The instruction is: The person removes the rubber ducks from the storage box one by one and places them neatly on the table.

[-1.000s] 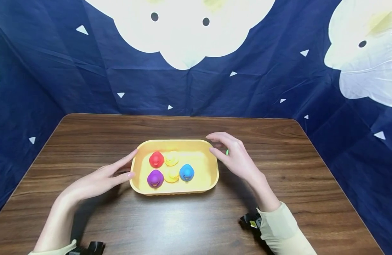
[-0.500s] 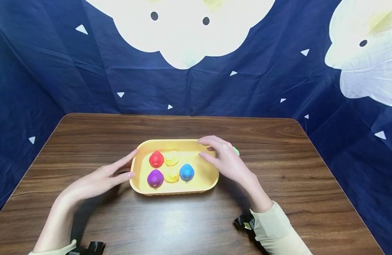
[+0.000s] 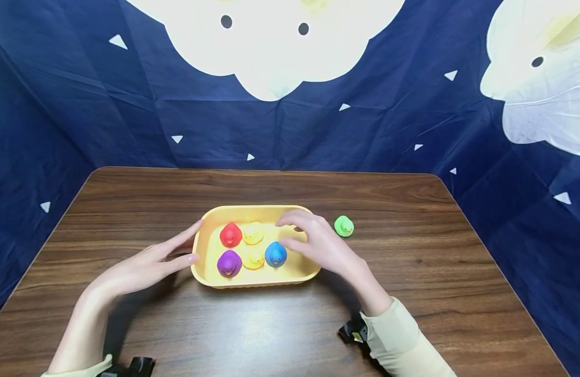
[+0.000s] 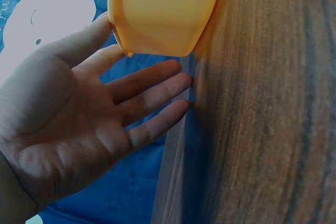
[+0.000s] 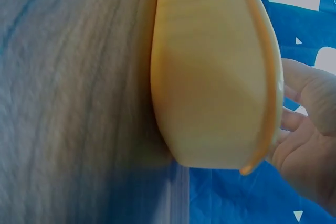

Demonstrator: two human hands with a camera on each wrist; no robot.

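A yellow oblong basin (image 3: 296, 277) sits mid-table with several rubber ducks in it: a red duck (image 3: 230, 235), a purple duck (image 3: 229, 264), a blue duck (image 3: 275, 254) and two yellow ducks, one yellow duck (image 3: 253, 233) behind the other. My left hand (image 3: 141, 269) touches the basin's left rim with thumb and forefinger extended; in the left wrist view its other fingers (image 4: 152, 95) are spread below the rim. Over the basin's right part hovers my right hand (image 3: 320, 243), thumb and fingers bent and apart, nothing visible between them. Its fingertips are partly hidden behind the basin in the right wrist view.
To the right of the basin a green rubber duck (image 3: 343, 226) stands on the brown wooden table (image 3: 412, 251). Behind the table hangs a dark blue cloth (image 3: 214, 125) with white clouds and triangles. A black wrist camera (image 3: 353, 331) is strapped at the right sleeve.
My right hand has moved left from the basin's right rim to over its inside, uncovering the green duck. The left hand and the ducks have stayed in place.
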